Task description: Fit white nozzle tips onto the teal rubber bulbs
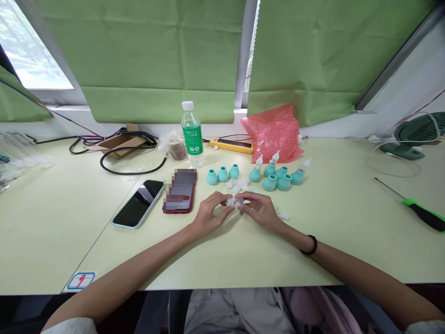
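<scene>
My left hand (210,214) and my right hand (263,211) meet above the table, each with a thumb and fingertips pinched on a small translucent plastic piece (235,202). Whether this is one part or two pressed together, I cannot tell. Just beyond my fingers lie several loose whitish translucent parts (241,184). One white tip (284,216) rests to the right of my right hand. Several round teal bulbs (212,177) stand behind these; three on the right side, such as this teal bulb (254,175), carry pale translucent pointed tips (259,162).
Two phones lie at left, one black-screened (139,204), one red-cased (180,191). Behind them stand a water bottle (192,139) and a cardboard box (120,144) with black cable. A yellow tool (232,145) and pink bubble-wrap bag (273,134) sit behind; a screwdriver (413,206) lies far right.
</scene>
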Tool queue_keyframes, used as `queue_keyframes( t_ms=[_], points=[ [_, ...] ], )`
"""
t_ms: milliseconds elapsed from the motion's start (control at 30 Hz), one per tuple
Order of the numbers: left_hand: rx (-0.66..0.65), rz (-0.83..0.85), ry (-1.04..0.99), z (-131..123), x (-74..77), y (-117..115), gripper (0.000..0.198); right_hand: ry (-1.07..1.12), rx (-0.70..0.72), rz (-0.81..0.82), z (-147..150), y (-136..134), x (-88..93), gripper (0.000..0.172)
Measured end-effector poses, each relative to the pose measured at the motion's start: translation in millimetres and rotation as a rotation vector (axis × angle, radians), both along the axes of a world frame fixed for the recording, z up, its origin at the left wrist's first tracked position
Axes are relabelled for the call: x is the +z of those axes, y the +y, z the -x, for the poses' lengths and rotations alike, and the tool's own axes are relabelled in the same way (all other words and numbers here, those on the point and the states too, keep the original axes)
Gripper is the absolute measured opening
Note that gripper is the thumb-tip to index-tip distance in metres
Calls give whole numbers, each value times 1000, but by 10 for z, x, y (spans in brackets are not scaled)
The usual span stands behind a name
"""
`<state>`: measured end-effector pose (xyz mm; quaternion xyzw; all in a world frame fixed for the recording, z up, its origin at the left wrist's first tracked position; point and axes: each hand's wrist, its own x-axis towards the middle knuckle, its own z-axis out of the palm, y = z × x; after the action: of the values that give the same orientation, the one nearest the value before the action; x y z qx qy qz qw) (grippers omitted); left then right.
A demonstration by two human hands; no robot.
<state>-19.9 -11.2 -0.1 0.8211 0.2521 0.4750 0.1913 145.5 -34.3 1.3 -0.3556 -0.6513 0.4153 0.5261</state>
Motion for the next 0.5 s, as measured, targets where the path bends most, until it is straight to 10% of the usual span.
queue_keyframes(
  t_ms=[500],
  points=[
    [-30, -63, 12, -10, -24, -19, 27, 54, 48, 84, -29, 22, -55, 30]
  ],
)
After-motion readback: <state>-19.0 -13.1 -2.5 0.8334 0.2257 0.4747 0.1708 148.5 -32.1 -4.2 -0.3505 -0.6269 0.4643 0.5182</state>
